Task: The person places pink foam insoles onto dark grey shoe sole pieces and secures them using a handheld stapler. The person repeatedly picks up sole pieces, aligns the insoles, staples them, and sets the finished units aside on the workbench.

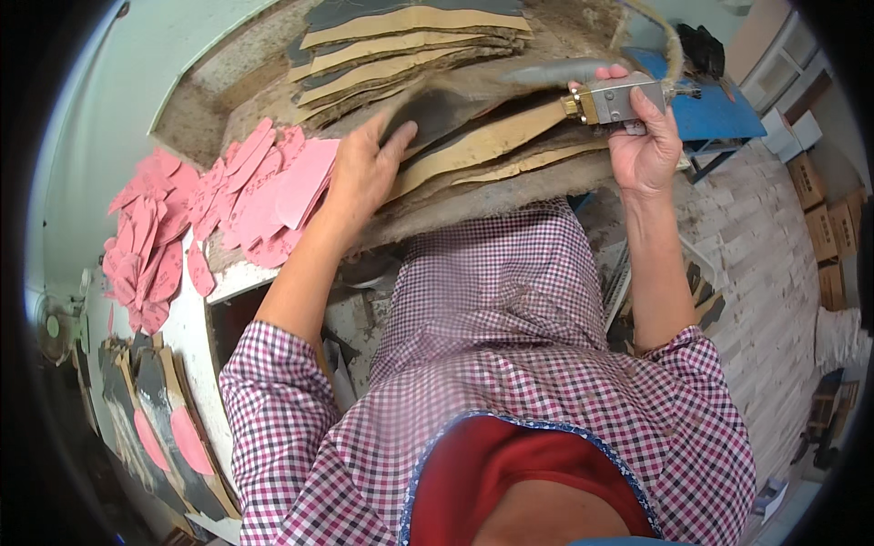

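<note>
My left hand (369,173) pinches the near-left end of a dark sheet with a tan strip (492,146), its thumb on the dark face. The sheet lifts and curls above others on the worktable. In my right hand (648,146) is a grey metal block-shaped tool (612,102) with brass fittings, its brass end over the right end of the tan strip. A yellowish hose (674,45) curves down near the tool's other end. Just left of my left hand lies a fanned stack of pink cut pieces (291,187).
More dark and tan sheets (410,41) are stacked at the back. Loose pink pieces (150,237) heap at the left. Dark panels with pink patches (173,428) stand at lower left. A blue table (719,114) and cardboard boxes (819,232) are at the right.
</note>
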Available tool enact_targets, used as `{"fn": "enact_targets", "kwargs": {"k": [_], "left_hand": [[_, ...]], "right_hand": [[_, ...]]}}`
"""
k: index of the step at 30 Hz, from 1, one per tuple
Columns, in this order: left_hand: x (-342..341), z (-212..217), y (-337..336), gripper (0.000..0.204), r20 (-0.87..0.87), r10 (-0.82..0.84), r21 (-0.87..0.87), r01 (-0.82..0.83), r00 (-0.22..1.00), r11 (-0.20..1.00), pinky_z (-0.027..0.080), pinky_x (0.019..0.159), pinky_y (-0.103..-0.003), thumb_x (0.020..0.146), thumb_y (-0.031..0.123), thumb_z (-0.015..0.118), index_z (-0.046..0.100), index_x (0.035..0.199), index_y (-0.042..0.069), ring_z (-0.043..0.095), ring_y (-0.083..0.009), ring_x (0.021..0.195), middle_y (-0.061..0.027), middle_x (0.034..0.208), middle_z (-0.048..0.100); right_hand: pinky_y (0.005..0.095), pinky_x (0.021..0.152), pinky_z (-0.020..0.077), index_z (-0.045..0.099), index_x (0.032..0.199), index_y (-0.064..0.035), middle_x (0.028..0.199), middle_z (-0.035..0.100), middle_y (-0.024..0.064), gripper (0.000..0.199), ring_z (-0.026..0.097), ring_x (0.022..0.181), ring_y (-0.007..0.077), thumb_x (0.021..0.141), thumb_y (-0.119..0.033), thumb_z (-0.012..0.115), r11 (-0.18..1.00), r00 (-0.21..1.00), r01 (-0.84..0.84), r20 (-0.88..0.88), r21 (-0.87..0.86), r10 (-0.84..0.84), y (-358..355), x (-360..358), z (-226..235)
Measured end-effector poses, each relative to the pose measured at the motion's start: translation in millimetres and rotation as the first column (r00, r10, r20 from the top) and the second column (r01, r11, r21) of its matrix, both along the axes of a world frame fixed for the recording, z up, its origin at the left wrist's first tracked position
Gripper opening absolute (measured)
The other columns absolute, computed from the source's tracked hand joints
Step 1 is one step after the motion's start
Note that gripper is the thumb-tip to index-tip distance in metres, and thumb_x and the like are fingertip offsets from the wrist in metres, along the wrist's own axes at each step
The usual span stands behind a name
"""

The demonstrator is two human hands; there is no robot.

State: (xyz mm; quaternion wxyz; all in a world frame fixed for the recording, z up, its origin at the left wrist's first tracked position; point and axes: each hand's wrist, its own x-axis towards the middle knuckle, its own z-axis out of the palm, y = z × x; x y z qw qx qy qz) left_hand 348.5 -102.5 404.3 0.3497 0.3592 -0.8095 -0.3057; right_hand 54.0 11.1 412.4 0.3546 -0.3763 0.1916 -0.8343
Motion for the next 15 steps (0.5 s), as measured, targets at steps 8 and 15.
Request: {"fn": "enact_targets", "kwargs": {"k": [8,15], "left_hand": [[31,8,0,0.033,-0.43,0.134,0.101,-0.1,0.893,0.99,0.048,0.086,-0.029,0.094,0.018,0.063,0.062,0.122,0.0,0.058,-0.0126,0.094,-0.0058,0.104,0.068],[243,28,73,0.038,-0.693,0.341,0.086,-0.396,0.636,0.914,0.046,0.09,-0.026,0.091,0.01,0.065,0.061,0.128,0.0,0.059,-0.0114,0.099,-0.0037,0.112,0.067]], "right_hand": [[0.052,0.117,0.0276,0.042,0.134,0.0159,0.136,0.049,0.0284,0.049,0.041,0.134,0.0379,0.093,-0.009,0.052,0.946,0.971,-0.103,0.24,0.309,0.027,-22,-16,-50],[0.0606,0.115,0.0234,0.032,0.14,0.0162,0.145,0.039,0.0293,0.051,0.033,0.136,0.0514,0.1,-0.013,0.045,0.932,0.976,-0.086,0.22,0.353,0.007,-12,-38,-50]]}}
